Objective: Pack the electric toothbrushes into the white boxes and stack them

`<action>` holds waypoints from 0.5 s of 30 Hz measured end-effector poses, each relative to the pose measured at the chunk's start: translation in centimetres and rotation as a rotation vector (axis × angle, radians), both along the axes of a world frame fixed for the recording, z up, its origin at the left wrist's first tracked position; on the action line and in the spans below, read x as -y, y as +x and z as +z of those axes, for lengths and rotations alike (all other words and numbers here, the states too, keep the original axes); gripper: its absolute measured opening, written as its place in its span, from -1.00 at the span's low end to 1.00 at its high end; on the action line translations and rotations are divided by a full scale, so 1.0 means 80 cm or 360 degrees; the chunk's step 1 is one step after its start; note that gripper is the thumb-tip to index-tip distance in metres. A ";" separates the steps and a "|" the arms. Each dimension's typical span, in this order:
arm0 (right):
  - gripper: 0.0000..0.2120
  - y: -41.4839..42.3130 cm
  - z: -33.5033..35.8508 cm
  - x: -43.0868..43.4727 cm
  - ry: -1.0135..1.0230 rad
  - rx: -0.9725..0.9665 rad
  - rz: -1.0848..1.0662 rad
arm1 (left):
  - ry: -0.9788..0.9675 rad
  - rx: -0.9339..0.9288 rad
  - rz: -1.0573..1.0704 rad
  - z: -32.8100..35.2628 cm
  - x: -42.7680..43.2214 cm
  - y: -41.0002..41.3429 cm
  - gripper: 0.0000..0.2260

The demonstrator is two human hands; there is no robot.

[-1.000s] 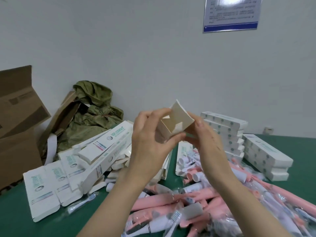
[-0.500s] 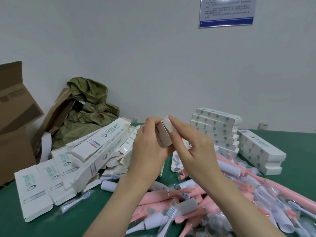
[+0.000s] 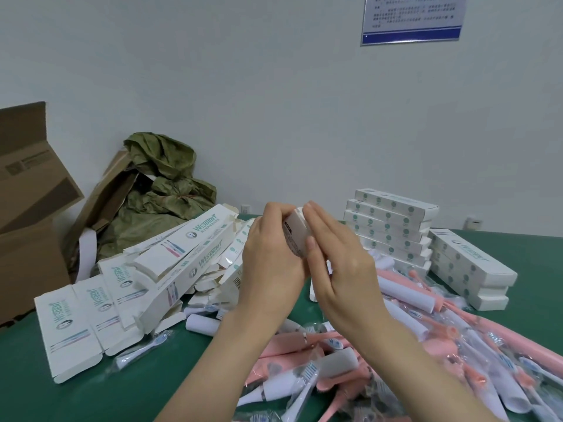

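Head view: white box (image 3: 297, 236) up between your hands, end-on to you, long axis running away; left hand (image 3: 271, 260) wraps it, right hand (image 3: 338, 263) presses flat-fingered on its near end. Finished stack (image 3: 393, 229) sits right of the box, nearer your right hand

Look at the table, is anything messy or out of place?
The unfolded boxes on the left lie in a tumbled heap, some leaning, unlike the neat stacks on the right. Pink toothbrushes sprawl loose in front.
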State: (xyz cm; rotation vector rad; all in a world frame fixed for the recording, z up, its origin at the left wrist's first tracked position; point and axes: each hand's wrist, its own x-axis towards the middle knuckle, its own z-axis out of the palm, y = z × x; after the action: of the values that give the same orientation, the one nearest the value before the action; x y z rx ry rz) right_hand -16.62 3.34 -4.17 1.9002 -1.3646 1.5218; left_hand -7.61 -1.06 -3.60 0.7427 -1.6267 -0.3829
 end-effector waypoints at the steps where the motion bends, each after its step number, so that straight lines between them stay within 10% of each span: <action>1: -0.57 0.001 -0.001 0.000 0.0016 -0.0074 -0.0014 | 0.0004 -0.0029 0.0012 0.000 0.000 0.000 -0.81; 4: -0.58 0.001 0.002 -0.001 0.0191 -0.0066 0.0159 | 0.0004 -0.0078 0.0041 0.001 0.000 0.004 -0.76; 7: -0.68 -0.010 0.017 -0.005 0.0358 0.0709 0.0670 | -0.0071 -0.0162 -0.0016 0.008 -0.007 0.016 -0.52; 11: -0.89 -0.049 0.023 0.005 0.0614 0.1268 0.0294 | -0.0275 -0.0642 -0.0513 0.011 -0.013 0.045 -0.42; 15: -0.50 -0.078 0.003 0.023 0.1406 0.1848 0.0508 | -0.0027 -0.0980 -0.0576 -0.011 -0.017 0.058 -0.44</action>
State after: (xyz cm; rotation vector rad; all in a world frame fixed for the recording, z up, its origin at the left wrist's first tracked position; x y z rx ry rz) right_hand -22.84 1.48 -3.90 1.6332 -2.6427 2.7180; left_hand -2.94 0.27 -4.50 0.2646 -1.1649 -0.7730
